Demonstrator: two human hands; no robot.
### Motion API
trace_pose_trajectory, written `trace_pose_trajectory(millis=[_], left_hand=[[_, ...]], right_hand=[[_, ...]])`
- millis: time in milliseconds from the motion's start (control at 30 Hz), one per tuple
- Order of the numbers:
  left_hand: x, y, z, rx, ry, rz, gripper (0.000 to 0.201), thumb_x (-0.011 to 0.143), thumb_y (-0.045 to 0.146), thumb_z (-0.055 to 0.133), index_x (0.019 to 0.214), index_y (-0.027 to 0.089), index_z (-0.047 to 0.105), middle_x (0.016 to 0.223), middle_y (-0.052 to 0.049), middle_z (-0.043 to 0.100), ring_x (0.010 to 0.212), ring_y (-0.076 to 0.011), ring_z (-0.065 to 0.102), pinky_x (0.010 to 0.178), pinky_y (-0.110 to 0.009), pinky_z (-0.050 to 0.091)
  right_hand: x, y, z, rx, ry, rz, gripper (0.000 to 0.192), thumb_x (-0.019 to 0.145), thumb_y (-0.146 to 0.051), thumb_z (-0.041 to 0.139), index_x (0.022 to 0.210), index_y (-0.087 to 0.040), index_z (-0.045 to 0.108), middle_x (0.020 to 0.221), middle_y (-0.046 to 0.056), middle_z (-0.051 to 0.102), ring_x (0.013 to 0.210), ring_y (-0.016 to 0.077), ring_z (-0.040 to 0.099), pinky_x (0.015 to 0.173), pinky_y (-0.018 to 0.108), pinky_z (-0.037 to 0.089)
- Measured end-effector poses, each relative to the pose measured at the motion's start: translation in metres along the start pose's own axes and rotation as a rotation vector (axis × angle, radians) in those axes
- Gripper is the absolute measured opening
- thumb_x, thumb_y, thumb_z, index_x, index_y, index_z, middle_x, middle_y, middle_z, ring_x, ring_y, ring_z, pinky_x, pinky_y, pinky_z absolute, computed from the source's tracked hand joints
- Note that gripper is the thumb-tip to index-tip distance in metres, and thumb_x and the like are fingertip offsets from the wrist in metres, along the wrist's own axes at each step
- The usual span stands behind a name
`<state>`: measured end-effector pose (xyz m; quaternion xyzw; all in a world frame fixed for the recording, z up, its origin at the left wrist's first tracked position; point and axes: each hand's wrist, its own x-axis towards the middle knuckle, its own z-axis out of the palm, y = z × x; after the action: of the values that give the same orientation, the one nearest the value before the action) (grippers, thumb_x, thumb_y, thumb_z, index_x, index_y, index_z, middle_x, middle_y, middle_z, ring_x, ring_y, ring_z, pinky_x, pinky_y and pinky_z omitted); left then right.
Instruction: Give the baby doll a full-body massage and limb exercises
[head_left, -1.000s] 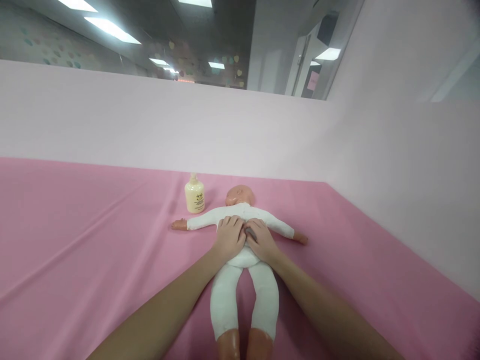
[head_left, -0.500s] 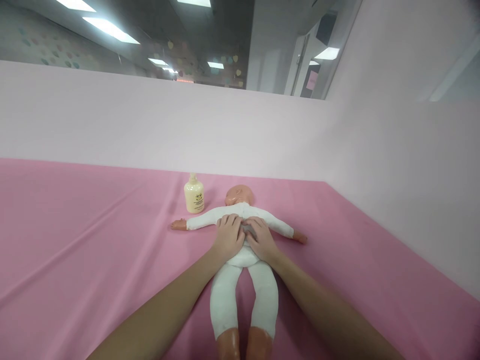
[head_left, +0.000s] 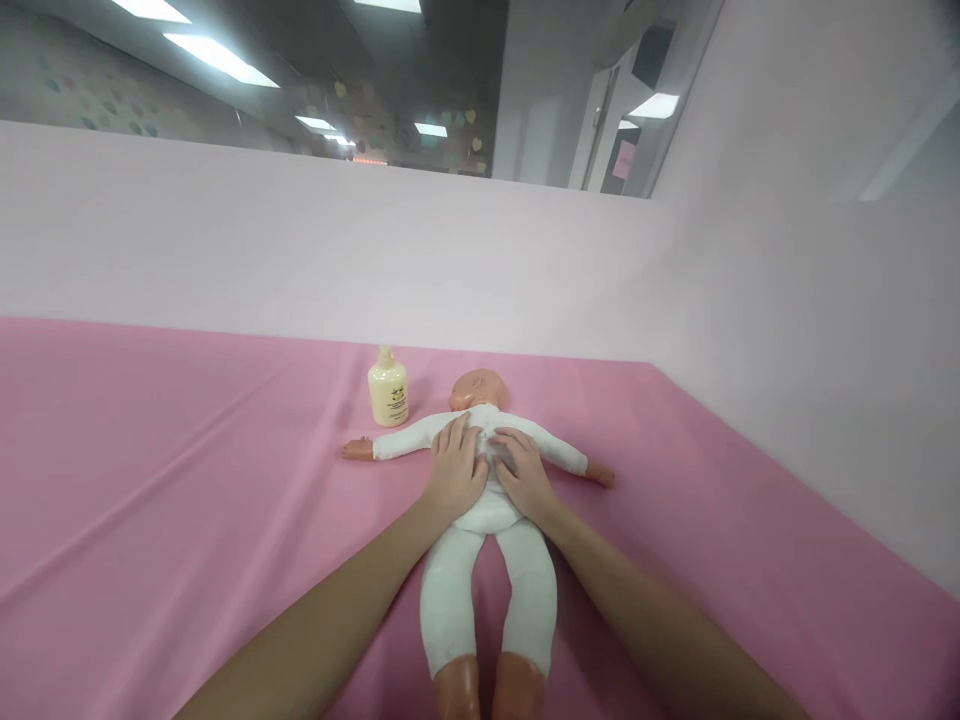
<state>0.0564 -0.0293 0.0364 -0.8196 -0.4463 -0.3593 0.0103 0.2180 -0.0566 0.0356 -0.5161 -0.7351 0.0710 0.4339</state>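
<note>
Left hand [head_left: 454, 467] and right hand [head_left: 520, 470] lie flat, fingers spread and gripping nothing, side by side on the chest of a baby doll [head_left: 487, 520] in a white suit. It lies face-up, arms out, on the pink cloth-covered surface [head_left: 187, 500]. Pale pink partition walls [head_left: 300, 250] enclose the surface. A cream lotion bottle [head_left: 388, 390] stands just beside the doll's head.

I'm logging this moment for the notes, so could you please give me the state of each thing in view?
Doll: lying on its back, arms spread, in a white suit.
Left hand: flat on the doll's chest, fingers extended.
Right hand: flat on the chest beside the left.
Bottle: upright, cap on, beside the doll's head, untouched.
Pink cloth: spread out, faintly creased.
</note>
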Motion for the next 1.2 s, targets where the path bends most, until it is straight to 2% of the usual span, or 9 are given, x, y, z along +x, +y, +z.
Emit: trace_pose_trajectory(millis=[133, 300, 567, 833, 1000, 1200], left_hand=[[0.0, 0.001, -0.002, -0.009, -0.032, -0.001, 0.035, 0.09, 0.022, 0.045, 0.123, 0.019, 0.054, 0.142, -0.012, 0.048, 0.134, -0.0297, 0.04, 0.111, -0.051, 0.033], [0.0, 0.001, -0.001, 0.009, -0.026, -0.012, 0.04, 0.091, 0.024, 0.044, 0.13, 0.016, 0.05, 0.148, -0.014, 0.043, 0.138, -0.0305, 0.037, 0.113, -0.052, 0.03], [0.001, 0.0, -0.001, -0.009, -0.063, -0.016, 0.039, 0.092, 0.024, 0.041, 0.129, 0.017, 0.052, 0.147, -0.011, 0.047, 0.14, -0.0297, 0.036, 0.115, -0.053, 0.028], [0.001, -0.001, 0.002, -0.039, -0.082, -0.063, 0.058, 0.093, 0.027, 0.038, 0.149, 0.015, 0.03, 0.159, -0.013, 0.029, 0.149, -0.027, 0.02, 0.119, -0.053, 0.021], [0.001, -0.003, 0.004, -0.037, -0.133, -0.079, 0.056, 0.094, 0.029, 0.036, 0.148, 0.014, 0.032, 0.158, -0.013, 0.029, 0.149, -0.0267, 0.02, 0.12, -0.053, 0.019], [0.001, -0.004, 0.004, -0.045, -0.131, -0.073, 0.055, 0.095, 0.029, 0.036, 0.147, 0.014, 0.033, 0.158, -0.013, 0.031, 0.149, -0.0268, 0.022, 0.12, -0.053, 0.019]], right_hand=[[0.0, 0.0, 0.0, -0.022, -0.001, 0.002, 0.031, 0.086, -0.018, 0.05, 0.115, -0.023, 0.06, 0.13, 0.008, 0.057, 0.126, 0.0249, 0.048, 0.112, 0.049, 0.034], [-0.002, 0.002, 0.002, -0.025, 0.01, 0.042, 0.044, 0.088, -0.02, 0.048, 0.132, -0.021, 0.05, 0.146, 0.01, 0.044, 0.14, 0.0259, 0.035, 0.118, 0.051, 0.027], [-0.001, 0.005, 0.003, -0.014, -0.041, 0.065, 0.043, 0.089, -0.023, 0.046, 0.131, -0.02, 0.054, 0.148, 0.011, 0.044, 0.142, 0.0262, 0.035, 0.119, 0.052, 0.027], [-0.002, 0.011, 0.006, 0.013, -0.068, 0.108, 0.057, 0.09, -0.024, 0.045, 0.147, -0.019, 0.039, 0.159, 0.008, 0.028, 0.149, 0.0236, 0.02, 0.123, 0.049, 0.021], [-0.001, 0.011, 0.006, 0.005, -0.092, 0.118, 0.058, 0.091, -0.026, 0.044, 0.148, -0.018, 0.037, 0.16, 0.008, 0.026, 0.15, 0.0227, 0.018, 0.124, 0.048, 0.018], [-0.001, 0.012, 0.007, 0.012, -0.098, 0.106, 0.059, 0.091, -0.026, 0.044, 0.149, -0.019, 0.035, 0.16, 0.008, 0.024, 0.151, 0.0241, 0.016, 0.123, 0.052, 0.018]])
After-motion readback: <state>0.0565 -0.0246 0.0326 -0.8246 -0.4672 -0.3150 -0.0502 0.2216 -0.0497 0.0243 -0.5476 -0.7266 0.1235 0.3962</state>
